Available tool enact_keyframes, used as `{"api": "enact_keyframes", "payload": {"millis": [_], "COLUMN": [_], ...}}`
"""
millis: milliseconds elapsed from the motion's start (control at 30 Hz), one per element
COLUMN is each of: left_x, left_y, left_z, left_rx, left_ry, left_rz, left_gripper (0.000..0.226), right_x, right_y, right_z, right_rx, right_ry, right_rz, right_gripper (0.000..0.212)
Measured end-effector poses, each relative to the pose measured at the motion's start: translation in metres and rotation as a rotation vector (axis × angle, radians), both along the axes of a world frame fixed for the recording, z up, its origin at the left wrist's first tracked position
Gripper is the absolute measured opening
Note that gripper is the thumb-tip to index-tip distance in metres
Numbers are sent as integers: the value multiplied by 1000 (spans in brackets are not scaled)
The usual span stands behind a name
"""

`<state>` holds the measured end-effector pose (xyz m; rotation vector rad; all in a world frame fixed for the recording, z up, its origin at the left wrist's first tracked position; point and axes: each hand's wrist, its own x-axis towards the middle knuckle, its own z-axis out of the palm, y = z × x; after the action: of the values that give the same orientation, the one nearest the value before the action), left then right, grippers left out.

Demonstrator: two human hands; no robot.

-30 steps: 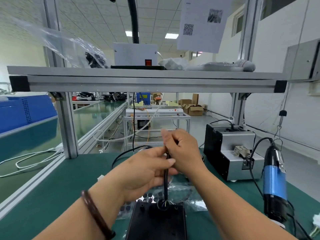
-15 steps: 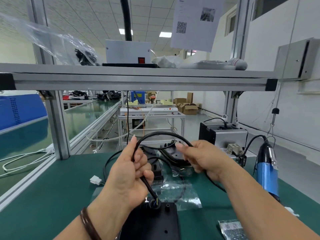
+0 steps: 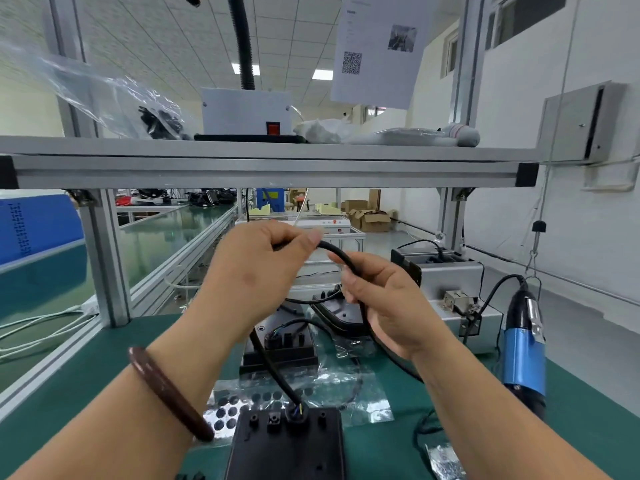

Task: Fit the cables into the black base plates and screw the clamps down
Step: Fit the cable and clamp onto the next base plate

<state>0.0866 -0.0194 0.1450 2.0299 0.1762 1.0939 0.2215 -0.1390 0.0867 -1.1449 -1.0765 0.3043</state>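
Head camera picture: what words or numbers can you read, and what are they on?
Paper: a QR code and small print, too blurred to read.
Blue box: rows of marks, too blurred to read.
No other text shows.

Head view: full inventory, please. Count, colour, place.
mat: 1, green, benchtop
base plates: at least 2, black, on mat, one behind the other
cable: 1, black, near plate up to both hands
screwdriver: 1, blue-black, hanging right
grey box: 1, right rear of mat
bags: clear, on mat
shelf: 1, grey, overhead
white box: 1, on shelf
bracelet: 1, brown, left wrist
left hand: pinches cable
right hand: grips cable
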Motion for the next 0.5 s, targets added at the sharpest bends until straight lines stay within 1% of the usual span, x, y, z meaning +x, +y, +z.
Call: {"api": "enact_keyframes", "payload": {"millis": [33,100,200,267,300,333,400,433,467,500], "left_x": [0,-1,-1,1,3,5,8,10,11,11], "left_y": [0,3,22,34,38,40,41,44,45,46], "left_z": [0,-3,-13,-18,-20,-21,-26,-28,-29,-30], "left_rx": [-90,-325,-629,-749,-791,-818,-811,-760,-679,-553], "left_ry": [-41,-108,-184,-240,-267,-284,-276,-250,-211,-160], "left_rz": [-27,-92,-40,18,37,53,112,173,247,336], "left_gripper": [24,25,28,28,26,26,29,31,32,30], "right_x": [4,14,29,36,38,40,44,44,44,43], "right_y": [-3,-12,-23,-26,-27,-26,-22,-22,-21,-20], "right_z": [-1,-4,-13,-17,-19,-20,-20,-20,-19,-18], "right_rx": [-93,-339,-648,-736,-728,-678,-498,-404,-326,-262], "right_ry": [-33,-90,-101,-103,-81,-33,144,232,294,328], "right_rz": [-14,-59,-129,-170,-175,-161,-113,-93,-84,-86], "right_gripper": [18,9,35,46,46,43,30,22,21,24]}}
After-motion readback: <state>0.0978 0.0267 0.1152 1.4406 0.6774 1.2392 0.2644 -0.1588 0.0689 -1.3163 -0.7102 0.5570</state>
